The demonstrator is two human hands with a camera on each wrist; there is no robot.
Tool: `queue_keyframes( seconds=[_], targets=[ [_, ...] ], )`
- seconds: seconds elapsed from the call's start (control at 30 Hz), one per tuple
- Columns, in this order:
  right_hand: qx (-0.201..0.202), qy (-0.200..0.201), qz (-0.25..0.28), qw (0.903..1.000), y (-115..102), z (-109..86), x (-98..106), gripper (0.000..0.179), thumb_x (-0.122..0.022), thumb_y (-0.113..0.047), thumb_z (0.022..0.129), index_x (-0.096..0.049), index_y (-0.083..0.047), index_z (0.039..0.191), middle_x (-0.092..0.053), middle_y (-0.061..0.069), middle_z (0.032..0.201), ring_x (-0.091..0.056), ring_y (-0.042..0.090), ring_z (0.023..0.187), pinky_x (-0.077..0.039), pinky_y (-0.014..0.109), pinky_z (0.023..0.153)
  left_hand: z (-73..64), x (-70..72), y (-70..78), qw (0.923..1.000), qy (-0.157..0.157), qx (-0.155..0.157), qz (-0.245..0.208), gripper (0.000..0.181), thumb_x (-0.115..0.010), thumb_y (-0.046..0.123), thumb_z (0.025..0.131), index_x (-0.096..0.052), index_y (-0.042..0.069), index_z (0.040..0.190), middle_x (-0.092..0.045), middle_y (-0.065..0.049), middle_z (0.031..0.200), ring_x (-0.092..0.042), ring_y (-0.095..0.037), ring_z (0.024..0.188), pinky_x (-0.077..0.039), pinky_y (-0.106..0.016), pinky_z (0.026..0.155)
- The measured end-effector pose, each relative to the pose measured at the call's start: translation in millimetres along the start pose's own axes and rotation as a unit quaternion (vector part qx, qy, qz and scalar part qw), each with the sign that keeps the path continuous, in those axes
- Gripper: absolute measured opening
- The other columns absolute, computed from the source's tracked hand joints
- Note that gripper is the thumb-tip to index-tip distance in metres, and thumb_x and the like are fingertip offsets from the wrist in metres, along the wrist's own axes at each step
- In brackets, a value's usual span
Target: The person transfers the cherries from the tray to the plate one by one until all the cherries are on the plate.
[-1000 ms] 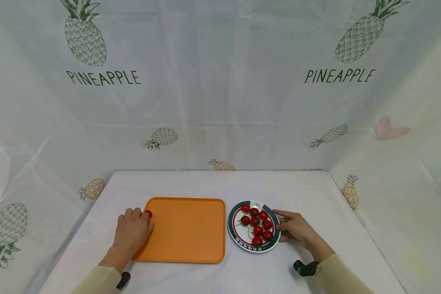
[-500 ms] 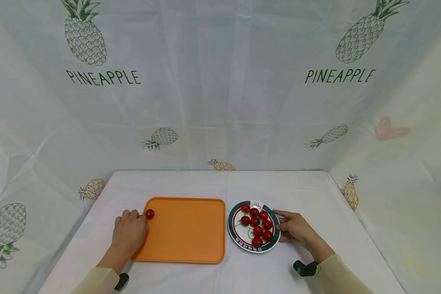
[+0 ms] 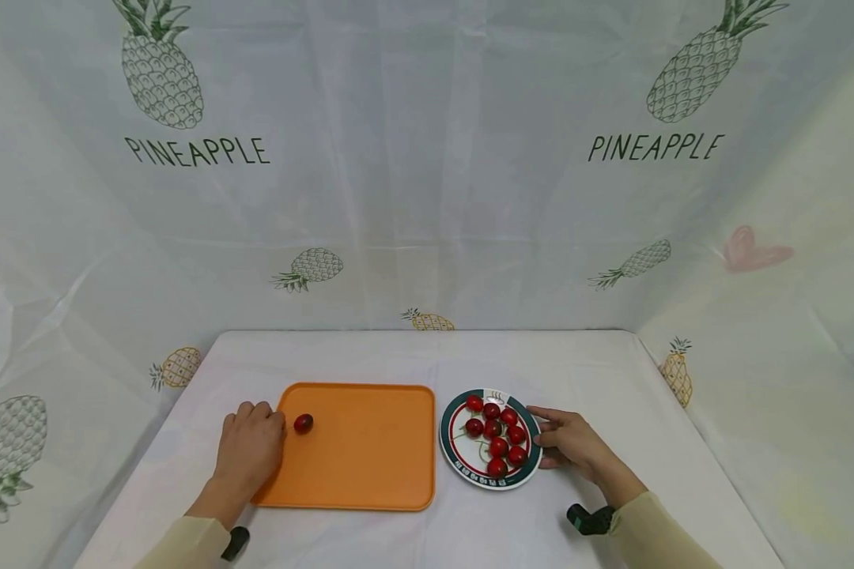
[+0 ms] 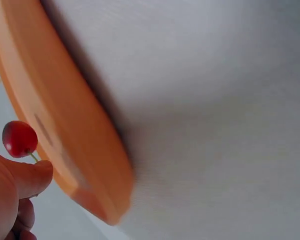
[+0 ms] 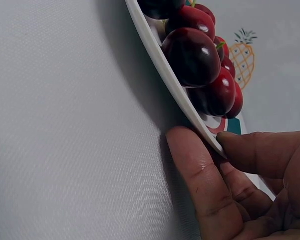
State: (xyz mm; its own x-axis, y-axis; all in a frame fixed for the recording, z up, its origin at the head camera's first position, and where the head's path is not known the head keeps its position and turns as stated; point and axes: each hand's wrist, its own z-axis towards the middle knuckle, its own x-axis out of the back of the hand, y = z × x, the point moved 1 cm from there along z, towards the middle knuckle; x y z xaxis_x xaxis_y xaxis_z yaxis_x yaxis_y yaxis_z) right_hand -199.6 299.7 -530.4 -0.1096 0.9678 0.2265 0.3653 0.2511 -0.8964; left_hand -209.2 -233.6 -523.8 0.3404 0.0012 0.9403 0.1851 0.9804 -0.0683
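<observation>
A single red cherry (image 3: pixel 303 423) sits at the left side of the orange tray (image 3: pixel 363 450), just right of my left hand (image 3: pixel 251 444). In the left wrist view the cherry's thin green stem runs behind the thumb (image 4: pixel 37 172); the fingers are curled, and I appear to pinch that stem. Beyond them is the tray's outer wall. My right hand (image 3: pixel 576 442) grips the right rim of a round plate (image 3: pixel 462 462), thumb on top and fingers below. Several cherries (image 3: pixel 497 447), some with stems, lie on the plate.
A white cloth (image 3: pixel 370 356) covers the table under the tray and plate. Pineapple-printed sheeting (image 3: pixel 427 182) hangs behind and at both sides. Each wrist wears a black device (image 3: pixel 591 520).
The single cherry has shifted right and slightly nearer, fully clear of the left hand in the head view. My left hand has drawn back a little leftward. The right hand and plate stay put.
</observation>
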Motion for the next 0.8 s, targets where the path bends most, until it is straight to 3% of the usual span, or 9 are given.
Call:
queue_keyframes(
  seconds=[0.13, 0.33, 0.53, 0.7, 0.8],
  targets=[
    [-0.001, 0.000, -0.001, 1.0000, 0.6, 0.0, 0.0, 0.060, -0.067, 0.003, 0.096, -0.053, -0.005, 0.153, -0.068, 0.021, 0.126, -0.074, 0.026, 0.077, -0.063, 0.042, 0.069, 4.6, 5.8, 6.1, 0.9999, -0.012, -0.007, 0.000, 0.017, -0.081, 0.016, 0.091, -0.075, 0.002, 0.098, -0.056, -0.010, 0.087, -0.045, -0.032, 0.086, -0.039, -0.046, 0.076],
    [0.000, 0.002, -0.003, 1.0000, 0.4, 0.4, -0.5, 0.060, -0.067, 0.003, 0.096, -0.053, -0.005, 0.153, -0.068, 0.021, 0.126, -0.074, 0.026, 0.077, -0.063, 0.042, 0.068, 14.7, 15.1, 24.5, 0.9995, -0.004, -0.030, -0.002, 0.013, -0.081, 0.012, 0.091, -0.075, 0.003, 0.098, -0.058, -0.010, 0.089, -0.044, -0.031, 0.087, -0.036, -0.042, 0.075],
    [-0.001, 0.004, -0.005, 1.0000, -0.7, 0.6, -1.1, 0.060, -0.068, 0.003, 0.095, -0.053, -0.005, 0.153, -0.068, 0.021, 0.127, -0.074, 0.026, 0.077, -0.063, 0.042, 0.068, 27.3, 22.8, 51.1, 0.9981, 0.013, -0.059, -0.012, 0.011, -0.083, 0.010, 0.090, -0.075, 0.004, 0.095, -0.057, -0.008, 0.087, -0.044, -0.029, 0.086, -0.036, -0.041, 0.075],
    [-0.002, 0.002, -0.004, 1.0000, -0.8, 0.8, -0.8, 0.060, -0.068, 0.003, 0.095, -0.053, -0.006, 0.153, -0.067, 0.021, 0.126, -0.074, 0.026, 0.078, -0.063, 0.042, 0.068, 37.3, 29.5, 78.9, 0.9942, 0.039, -0.098, -0.025, 0.010, -0.082, 0.008, 0.090, -0.073, 0.007, 0.087, -0.053, -0.006, 0.082, -0.044, -0.028, 0.082, -0.044, -0.046, 0.080],
    [-0.001, 0.003, -0.005, 1.0000, -0.9, 1.0, -0.7, 0.060, -0.068, 0.003, 0.096, -0.053, -0.005, 0.153, -0.067, 0.021, 0.125, -0.074, 0.026, 0.078, -0.063, 0.042, 0.068, 43.1, 32.3, 97.8, 0.9921, 0.032, -0.117, -0.031, 0.010, -0.080, 0.011, 0.093, -0.072, 0.008, 0.088, -0.049, -0.005, 0.081, -0.041, -0.026, 0.080, -0.041, -0.043, 0.077]
  ],
)
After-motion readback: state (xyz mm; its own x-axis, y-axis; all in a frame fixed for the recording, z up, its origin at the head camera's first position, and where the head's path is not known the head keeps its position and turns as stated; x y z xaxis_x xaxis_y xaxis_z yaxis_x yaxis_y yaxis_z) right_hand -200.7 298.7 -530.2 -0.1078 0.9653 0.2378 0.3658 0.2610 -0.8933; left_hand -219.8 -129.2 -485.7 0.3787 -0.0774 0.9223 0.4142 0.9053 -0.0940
